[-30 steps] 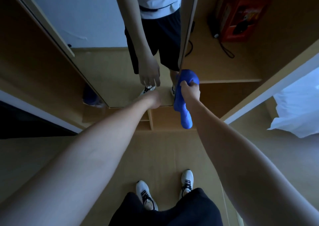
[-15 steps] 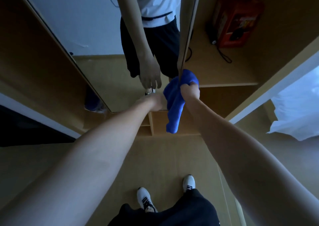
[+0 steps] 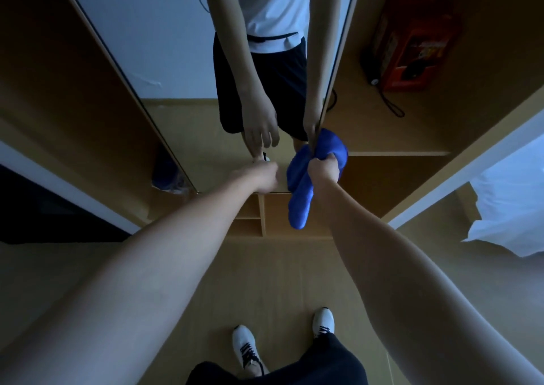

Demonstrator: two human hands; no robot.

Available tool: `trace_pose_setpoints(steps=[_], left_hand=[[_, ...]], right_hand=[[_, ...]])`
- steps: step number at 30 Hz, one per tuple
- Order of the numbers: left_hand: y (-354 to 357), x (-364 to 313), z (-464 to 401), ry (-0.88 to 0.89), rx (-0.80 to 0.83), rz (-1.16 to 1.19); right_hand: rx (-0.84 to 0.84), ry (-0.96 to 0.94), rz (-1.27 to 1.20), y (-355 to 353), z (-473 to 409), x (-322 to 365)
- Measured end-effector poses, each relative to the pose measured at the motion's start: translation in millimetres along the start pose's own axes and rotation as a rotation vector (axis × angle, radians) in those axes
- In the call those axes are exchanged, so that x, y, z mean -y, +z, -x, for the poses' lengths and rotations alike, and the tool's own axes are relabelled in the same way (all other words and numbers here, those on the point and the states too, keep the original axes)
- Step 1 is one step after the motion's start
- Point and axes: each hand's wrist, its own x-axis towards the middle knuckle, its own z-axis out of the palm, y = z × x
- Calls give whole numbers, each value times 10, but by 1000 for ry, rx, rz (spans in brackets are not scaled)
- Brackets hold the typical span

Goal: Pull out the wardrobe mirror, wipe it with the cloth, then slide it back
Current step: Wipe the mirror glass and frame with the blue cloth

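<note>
The mirror (image 3: 188, 125) stands pulled out from the wardrobe, a tall narrow panel whose long axis runs floor to ceiling, its glass turned out into the room toward the person, so their own legs and arms show in it. Its bottom edge hangs a little above the wardrobe's low shelves (image 3: 250, 211).

At the mirror's right edge, low down, the right hand (image 3: 323, 170) is clenched round a blue cloth (image 3: 300, 196). One bunch of the cloth is pushed against that edge above the fist, and the rest hangs down below the mirror's bottom edge. To me that grip looks meant to keep the cloth ready while the same hand steadies or draws the panel by its edge.

Just left of the cloth, in front of the lower glass, the left hand (image 3: 260, 178) is curled at the bottom of the mirror. Whether it grips the frame or only rests there I cannot tell.

Right of the mirror, a red box (image 3: 412, 49) with a black cord sits on an open wardrobe shelf. Farther right is white bedding (image 3: 512, 208). Below the mirror, white shoes (image 3: 245, 345) stand on the wooden floor (image 3: 265, 281).
</note>
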Motion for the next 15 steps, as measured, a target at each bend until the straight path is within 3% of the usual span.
trace_pose_setpoints(steps=[9,15], left_hand=[[-522,-212,134,48,-38,-46],[-609,-318,138,75,-75,-47]], right_hand=[[-105,-213,-179,-340,351,698],[-134,-215,-104,-260,282,520]])
